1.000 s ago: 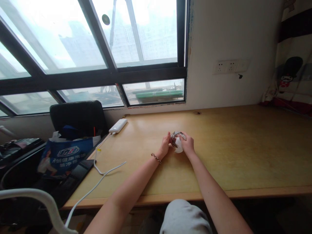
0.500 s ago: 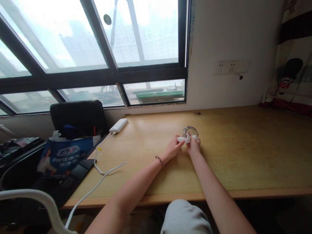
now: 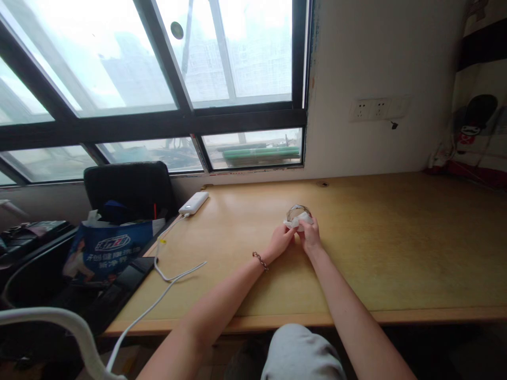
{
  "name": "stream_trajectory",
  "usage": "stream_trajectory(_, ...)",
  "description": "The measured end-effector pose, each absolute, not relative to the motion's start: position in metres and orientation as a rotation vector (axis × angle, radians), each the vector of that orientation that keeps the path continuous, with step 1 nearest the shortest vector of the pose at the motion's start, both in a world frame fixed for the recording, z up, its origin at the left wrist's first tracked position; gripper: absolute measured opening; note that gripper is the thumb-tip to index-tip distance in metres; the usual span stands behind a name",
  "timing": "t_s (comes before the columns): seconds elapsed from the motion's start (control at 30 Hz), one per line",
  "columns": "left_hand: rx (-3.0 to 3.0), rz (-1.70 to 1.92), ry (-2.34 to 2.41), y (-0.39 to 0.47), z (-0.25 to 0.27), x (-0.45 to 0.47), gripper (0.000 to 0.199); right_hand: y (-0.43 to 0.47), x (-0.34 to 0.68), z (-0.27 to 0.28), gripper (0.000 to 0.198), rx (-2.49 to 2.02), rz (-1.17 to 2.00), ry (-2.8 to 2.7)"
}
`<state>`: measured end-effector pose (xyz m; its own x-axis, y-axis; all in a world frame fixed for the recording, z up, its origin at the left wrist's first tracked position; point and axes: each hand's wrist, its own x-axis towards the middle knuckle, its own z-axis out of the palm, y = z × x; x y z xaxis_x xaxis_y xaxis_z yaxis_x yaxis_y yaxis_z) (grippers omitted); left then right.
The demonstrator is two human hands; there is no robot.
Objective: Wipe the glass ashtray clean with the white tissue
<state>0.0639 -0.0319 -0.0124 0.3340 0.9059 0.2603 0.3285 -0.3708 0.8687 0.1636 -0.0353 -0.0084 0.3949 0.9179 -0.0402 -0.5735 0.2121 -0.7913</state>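
Both my hands meet over the middle of a wooden desk [image 3: 396, 237]. Between them is a small clear glass [image 3: 298, 212] standing with its mouth up. A white tissue [image 3: 298, 220] is pressed against its near side. My right hand [image 3: 309, 236] pinches the tissue against the glass. My left hand [image 3: 282, 240], with a bead bracelet at the wrist, touches the tissue and the glass from the left. The lower part of the glass is hidden by my fingers.
A white power bank [image 3: 193, 202] lies at the desk's back left, its white cable [image 3: 166, 277] trailing off the front-left edge. A black chair [image 3: 129, 187] with a blue printed bag [image 3: 106, 248] stands left of the desk. Wall sockets [image 3: 376, 108] sit above the back edge.
A second ago the glass lay tilted between my hands with the tissue at its mouth. It now stands upright, slightly farther from me, with the tissue on its near side.
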Motion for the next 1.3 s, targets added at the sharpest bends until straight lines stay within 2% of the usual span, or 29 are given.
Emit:
stream_trajectory(0.17,1.840,1.059,1.170,-0.030,-0.016,0.061,0.042,-0.042,0.165,-0.002,0.023,-0.830,1.156,-0.590)
stream_trajectory(0.33,1.809,1.148,1.234,-0.026,-0.018,0.058,0.039,-0.047,0.162,0.000,0.030,-0.875,1.124,-0.799)
stream_trajectory(0.63,1.754,1.345,1.285,-0.026,-0.006,0.052,0.036,-0.043,0.167,-0.004,0.036,-1.138,0.846,-0.836)
stream_trajectory(0.8,1.694,1.400,1.229,-0.021,-0.003,0.047,0.038,-0.043,0.169,-0.004,0.040,-1.132,1.057,-0.725)
stream_trajectory(0.97,1.632,1.411,1.037,-0.021,0.002,0.046,0.020,-0.045,0.167,-0.004,0.041,-1.098,1.231,-0.685)
stream_trajectory(1.1,1.491,1.460,0.950,-0.021,0.003,0.047,0.030,-0.045,0.165,-0.002,0.040,-1.050,1.257,-0.649)
stream_trajectory(1.23,1.471,1.344,0.828,-0.021,0.000,0.050,0.024,-0.045,0.165,0.000,0.041,-1.059,1.225,-0.627)
stream_trajectory(1.3,1.441,1.292,0.828,-0.023,-0.002,0.052,0.031,-0.044,0.167,0.000,0.042,-1.079,1.200,-0.584)
